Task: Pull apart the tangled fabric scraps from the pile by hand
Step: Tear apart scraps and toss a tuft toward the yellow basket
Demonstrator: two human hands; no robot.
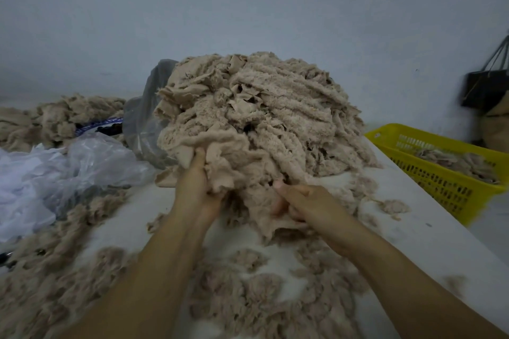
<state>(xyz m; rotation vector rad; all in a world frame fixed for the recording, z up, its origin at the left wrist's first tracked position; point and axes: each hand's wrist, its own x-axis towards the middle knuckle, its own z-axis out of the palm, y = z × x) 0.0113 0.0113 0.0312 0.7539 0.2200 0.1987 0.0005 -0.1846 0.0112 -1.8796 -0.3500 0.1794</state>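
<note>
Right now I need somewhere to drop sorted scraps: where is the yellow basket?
In the head view, the yellow basket sits at far right, just right of the fabric pile.

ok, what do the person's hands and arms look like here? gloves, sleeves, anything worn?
Nothing worn that shows. The left hand and right hand are bare, with no gloves. The left forearm and right forearm are bare too, with no sleeve down to the frame's bottom edge. No watch, band or ring is visible, though the picture is soft.
</note>
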